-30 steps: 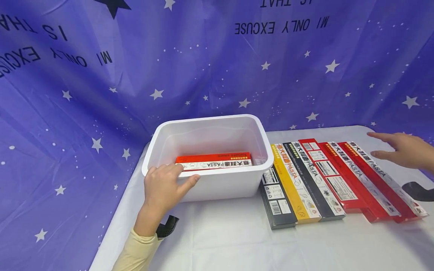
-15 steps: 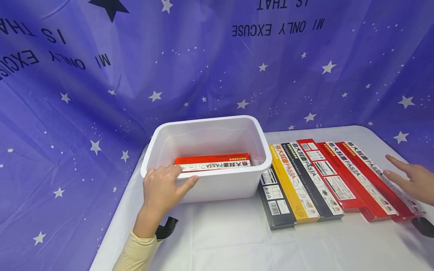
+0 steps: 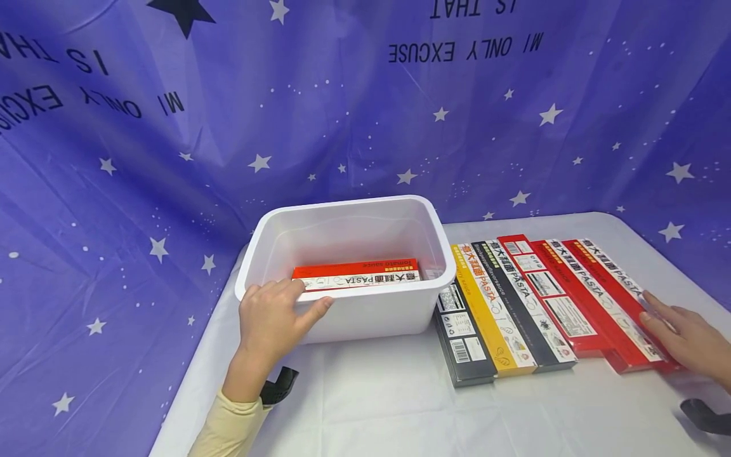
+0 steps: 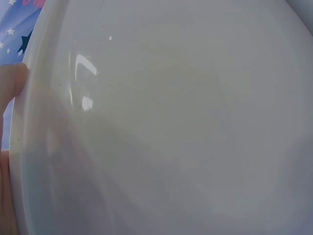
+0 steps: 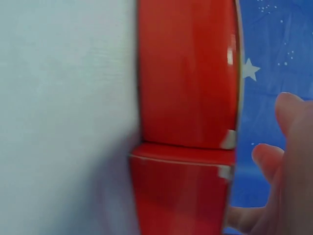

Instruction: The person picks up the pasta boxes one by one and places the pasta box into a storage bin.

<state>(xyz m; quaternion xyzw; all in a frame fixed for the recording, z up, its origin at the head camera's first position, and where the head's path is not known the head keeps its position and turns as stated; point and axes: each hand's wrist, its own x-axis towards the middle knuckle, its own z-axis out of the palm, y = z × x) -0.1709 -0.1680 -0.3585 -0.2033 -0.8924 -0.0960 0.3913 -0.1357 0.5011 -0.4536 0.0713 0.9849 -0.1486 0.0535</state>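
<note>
Over the outermost red-and-white cardboard pasta box (image 3: 606, 271), laid flat beside other boxes (image 3: 493, 311), the right hand (image 3: 688, 339) had loose, unclosed fingers; contact was unclear. Slightly farther, the left hand (image 3: 271, 316) gripped the white plastic bin (image 3: 368, 315) by its rim, probably to steady it.

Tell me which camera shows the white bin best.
The head view: it shows the white bin nearly whole, with a pasta box inside and the left hand holding its near edge. The left wrist view gives only a close-up of its wall; I can't make it out in the right wrist view.
</note>
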